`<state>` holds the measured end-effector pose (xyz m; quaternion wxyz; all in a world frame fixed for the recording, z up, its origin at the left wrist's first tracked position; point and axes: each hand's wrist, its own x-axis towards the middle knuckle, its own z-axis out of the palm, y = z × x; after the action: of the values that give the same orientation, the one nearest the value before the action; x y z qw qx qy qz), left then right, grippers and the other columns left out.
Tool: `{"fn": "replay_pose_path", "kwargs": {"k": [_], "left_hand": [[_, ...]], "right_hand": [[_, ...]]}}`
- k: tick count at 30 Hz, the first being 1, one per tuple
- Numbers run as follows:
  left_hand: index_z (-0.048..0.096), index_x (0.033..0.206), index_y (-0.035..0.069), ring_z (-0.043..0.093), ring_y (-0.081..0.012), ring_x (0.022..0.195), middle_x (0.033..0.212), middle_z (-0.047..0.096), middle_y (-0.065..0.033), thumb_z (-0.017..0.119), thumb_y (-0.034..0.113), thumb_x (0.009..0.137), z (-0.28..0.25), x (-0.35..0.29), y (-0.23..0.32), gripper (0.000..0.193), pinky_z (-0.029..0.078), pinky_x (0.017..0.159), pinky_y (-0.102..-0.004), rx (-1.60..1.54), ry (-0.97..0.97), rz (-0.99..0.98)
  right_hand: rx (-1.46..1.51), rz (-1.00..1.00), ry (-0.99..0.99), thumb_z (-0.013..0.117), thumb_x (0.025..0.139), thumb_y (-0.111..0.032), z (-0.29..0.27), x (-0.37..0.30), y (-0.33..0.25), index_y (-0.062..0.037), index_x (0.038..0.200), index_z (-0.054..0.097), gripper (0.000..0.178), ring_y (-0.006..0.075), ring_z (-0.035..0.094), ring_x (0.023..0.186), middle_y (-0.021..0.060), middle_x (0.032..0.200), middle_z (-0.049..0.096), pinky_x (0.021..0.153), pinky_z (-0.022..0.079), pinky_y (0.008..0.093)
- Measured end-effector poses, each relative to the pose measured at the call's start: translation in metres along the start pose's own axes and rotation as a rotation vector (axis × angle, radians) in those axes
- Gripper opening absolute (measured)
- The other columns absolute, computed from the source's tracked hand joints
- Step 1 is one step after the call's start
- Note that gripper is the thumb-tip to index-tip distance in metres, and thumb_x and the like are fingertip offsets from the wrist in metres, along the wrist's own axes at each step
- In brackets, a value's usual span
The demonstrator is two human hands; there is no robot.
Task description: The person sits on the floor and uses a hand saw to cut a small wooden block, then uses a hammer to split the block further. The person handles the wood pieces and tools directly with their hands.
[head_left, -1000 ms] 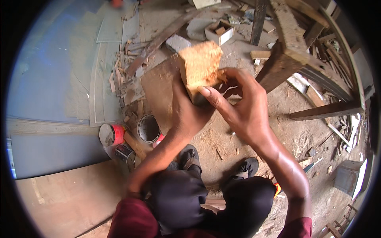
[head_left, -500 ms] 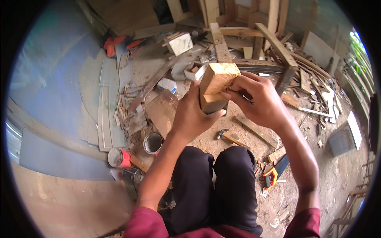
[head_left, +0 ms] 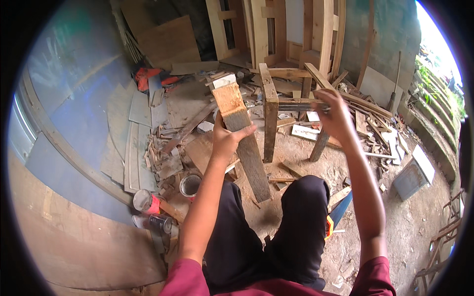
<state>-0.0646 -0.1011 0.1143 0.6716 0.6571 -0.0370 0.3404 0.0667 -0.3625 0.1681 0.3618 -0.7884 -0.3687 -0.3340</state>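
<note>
My left hand [head_left: 226,143] is closed round a thick wooden beam [head_left: 251,163], its thumb lying across the near face. The beam slants, with its upper end leaning left and its lower end down between my knees. A pale, freshly cut notch shows at the upper end; the rest is weathered grey-brown. To the right, my right hand [head_left: 338,118] is raised apart from the beam. Its fingers are bent and somewhat blurred, with gaps between them and nothing seen in them. Behind it stands a rough wooden trestle [head_left: 270,116].
Paint tins, one a red-sided can [head_left: 146,202], stand left of my legs. A saw with an orange handle [head_left: 330,228] lies by my right knee. Wood scraps [head_left: 165,160] litter the floor. A grey box [head_left: 414,180] sits at right, and wooden frames [head_left: 256,29] lean at the back.
The beam has swung from end-on to a downward slant, still in my left hand. My right hand has left its cut end and moved right. My knees are wider apart; the hammer no longer shows.
</note>
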Motion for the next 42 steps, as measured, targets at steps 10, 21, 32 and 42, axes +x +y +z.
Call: {"fn": "replay_pose_path", "kwargs": {"k": [10,21,32,42], "left_hand": [[0.062,0.113,-0.003,0.069,-0.016,0.091,0.103,0.072,-0.0106,0.086,0.014,0.072,0.026,-0.025,-0.013,0.05,0.055,0.079,-0.03,0.237,0.124,0.078],[0.06,0.11,-0.004,0.071,-0.0236,0.089,0.097,0.072,-0.016,0.086,0.014,0.071,0.039,-0.038,-0.026,0.05,0.055,0.077,-0.0343,0.355,0.141,0.061],[0.061,0.113,0.002,0.065,-0.0135,0.092,0.103,0.069,-0.0073,0.082,0.006,0.071,0.068,-0.023,0.03,0.047,0.052,0.085,-0.0287,0.23,-0.33,-0.102],[0.066,0.109,0.001,0.068,-0.0208,0.094,0.099,0.071,-0.0095,0.077,0.01,0.073,0.056,0.007,0.013,0.039,0.051,0.088,-0.034,-0.14,-0.414,-0.233]], "right_hand": [[0.789,0.279,-0.165,0.08,0.083,-0.026,0.106,-0.017,-0.089,0.0034,0.105,0.071,0.038,0.0226,0.068,0.086,0.0152,0.094,0.071,0.078,0.053,0.0346],[0.623,0.156,-0.049,0.079,0.082,-0.019,0.089,-0.04,-0.073,-0.0005,0.089,0.075,0.02,0.0227,0.063,0.074,0.0111,0.08,0.064,0.069,0.049,0.0345],[0.176,-0.439,-0.017,0.066,0.089,-0.017,0.002,-0.029,-0.044,-0.0046,0.089,0.059,0.014,0.0268,0.056,0.091,0.0084,0.086,0.056,0.086,0.04,0.0381],[1.018,0.263,0.189,0.06,0.099,-0.015,-0.01,-0.03,0.002,0.0001,0.108,0.061,0.017,0.0103,0.058,0.088,0.0026,0.091,0.062,0.08,0.048,0.0269]]}}
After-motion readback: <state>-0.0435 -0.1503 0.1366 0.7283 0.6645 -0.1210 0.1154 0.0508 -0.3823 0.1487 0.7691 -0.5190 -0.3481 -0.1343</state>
